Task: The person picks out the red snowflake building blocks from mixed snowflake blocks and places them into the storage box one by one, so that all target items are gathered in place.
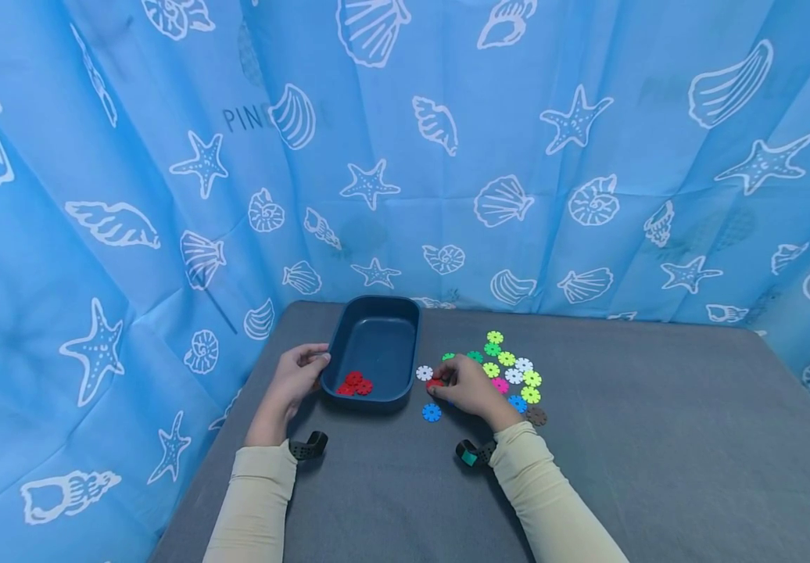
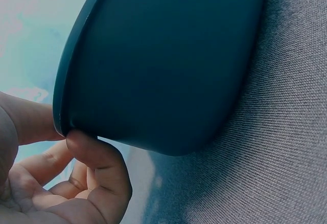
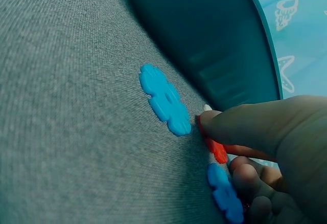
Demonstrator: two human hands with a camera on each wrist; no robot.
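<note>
A dark blue tub (image 1: 377, 397) stands on the grey cloth, several red notched discs (image 1: 354, 383) lying in its near left corner. My left hand (image 1: 297, 377) pinches the tub's rim at the left side; in the left wrist view the thumb and index finger (image 2: 97, 155) meet at that rim. Just right of the tub, my right hand (image 1: 471, 387) has thumb and fingers on a red notched disc (image 3: 217, 150), partly hidden by the thumb. One blue disc (image 3: 166, 101) lies flat nearby, and another blue disc (image 3: 225, 193) sits beneath the curled fingers.
Around the right hand lie several loose discs: a white disc (image 1: 424, 373) beside the tub, a pink disc (image 1: 499, 385), a yellow disc (image 1: 531, 395), a green disc (image 1: 492, 349) and a brown disc (image 1: 536, 415). A blue shell-print curtain (image 1: 391, 211) hangs behind the grey table (image 1: 658, 438).
</note>
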